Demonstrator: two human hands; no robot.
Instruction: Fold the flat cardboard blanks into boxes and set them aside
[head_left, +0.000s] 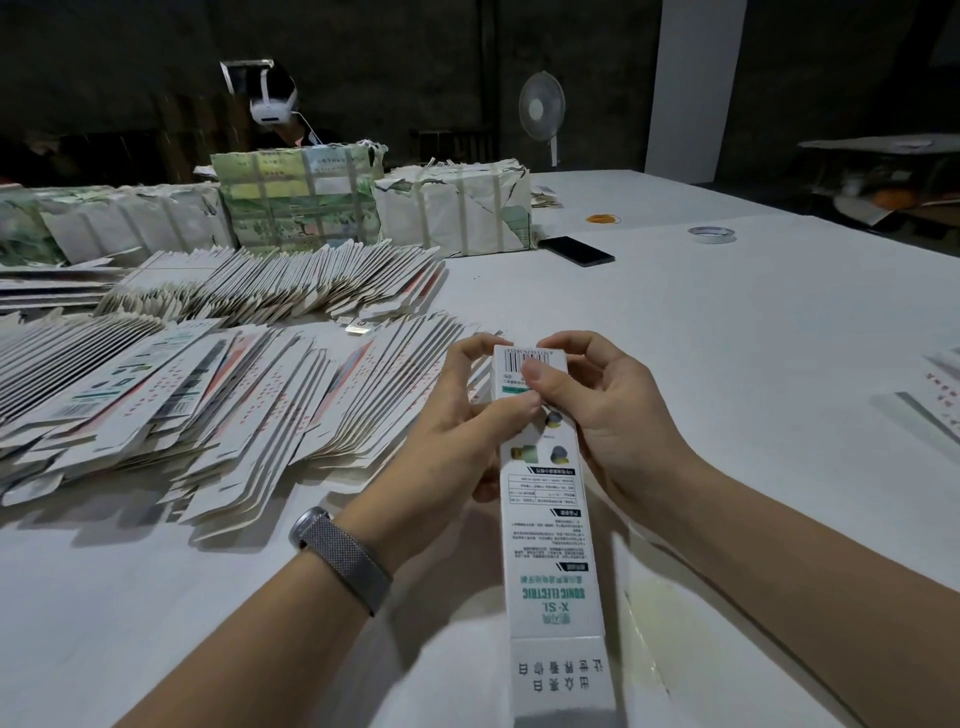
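A long narrow white box (545, 530) with green print and a barcode runs from my chest out over the table. My left hand (457, 431) grips its far end from the left, and my right hand (597, 410) grips it from the right with the thumb pressed on the barcode face. The fingers of both hands curl over the box's far end, which they hide. Fanned-out piles of flat cardboard blanks (171, 400) cover the table to the left, with another row of blanks (291, 286) behind them.
Wrapped bundles (296, 202) stand at the back of the white table (727, 338). A black phone (575, 251), a tape roll (711, 235) and rubber bands (602, 219) lie beyond my hands. Printed cardboard (935, 405) lies at the right edge. A person sits behind the bundles; a fan (542, 106) stands behind.
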